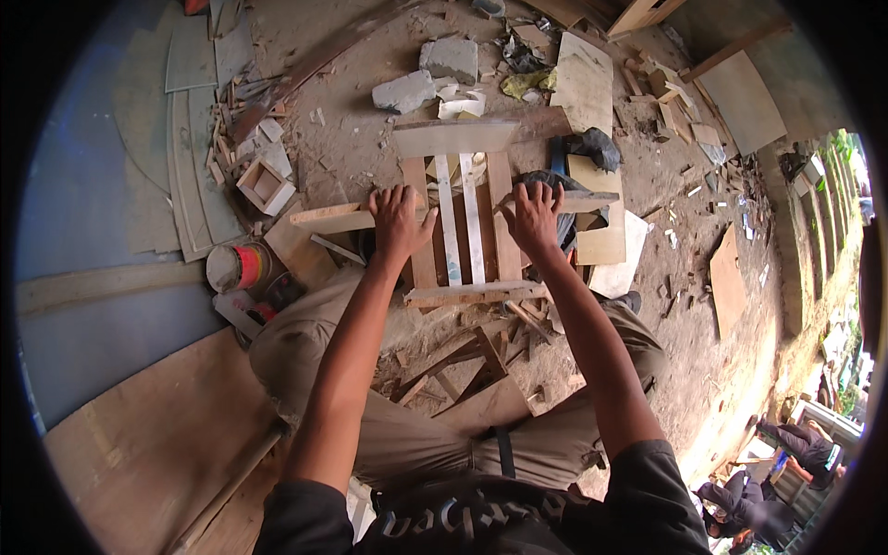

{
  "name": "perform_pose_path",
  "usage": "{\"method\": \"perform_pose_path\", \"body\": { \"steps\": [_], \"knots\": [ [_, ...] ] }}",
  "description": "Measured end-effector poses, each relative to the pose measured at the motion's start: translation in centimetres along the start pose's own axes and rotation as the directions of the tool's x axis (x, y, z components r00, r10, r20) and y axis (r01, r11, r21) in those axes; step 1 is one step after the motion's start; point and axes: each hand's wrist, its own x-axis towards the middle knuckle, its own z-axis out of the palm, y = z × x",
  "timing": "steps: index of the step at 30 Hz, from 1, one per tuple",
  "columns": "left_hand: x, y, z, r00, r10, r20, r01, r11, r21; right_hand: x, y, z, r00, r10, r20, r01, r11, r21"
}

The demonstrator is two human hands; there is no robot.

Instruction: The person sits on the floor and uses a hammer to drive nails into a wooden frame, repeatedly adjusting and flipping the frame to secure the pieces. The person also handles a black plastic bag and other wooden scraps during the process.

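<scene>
A wooden frame (504, 254) lies between my knees, made of upright slats joined by a pale board (453, 137) at the far end and a rough board (476, 295) at the near end. Two of its middle slats (448, 222) are whitish; the outer ones are brown. Short boards stick out on both sides. My left hand (398, 220) curls its fingers over the left side board (331, 218), thumb toward the slats. On the right side board (592, 201), my right hand (536, 217) grips in the same way, close to the slats. The fingers' undersides are hidden.
Wood offcuts (472, 370) lie under my legs. To the left are a can with a red band (242, 266) and a small open wooden box (265, 189). Concrete lumps (449, 59) and sheet pieces (585, 83) lie farther off. Other people (768, 490) sit at the lower right.
</scene>
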Motion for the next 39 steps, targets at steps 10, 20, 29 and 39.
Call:
{"method": "perform_pose_path", "body": {
  "steps": [10, 20, 29, 39],
  "knots": [
    [0.1, -0.9, -2.9, 0.943, -0.043, 0.330, 0.170, 0.914, -0.367, -2.9, 0.5, -2.5, 0.998, -0.049, -0.028, 0.052, 0.991, 0.121],
    [-18.1, 1.3, -0.9, 0.929, -0.265, 0.259, 0.368, 0.584, -0.724, -15.3, -3.5, -2.8, 0.918, 0.394, 0.041, -0.378, 0.840, 0.389],
    [-18.6, 0.5, 0.3, 0.787, -0.400, 0.470, 0.588, 0.255, -0.768, -18.2, -1.3, -2.6, 0.907, 0.408, 0.106, -0.307, 0.469, 0.828],
    [-19.2, 0.5, -0.7, 0.884, -0.351, 0.308, 0.443, 0.421, -0.792, -19.2, 3.6, -1.6, 0.910, 0.297, 0.290, -0.393, 0.393, 0.831]
  ]
}}
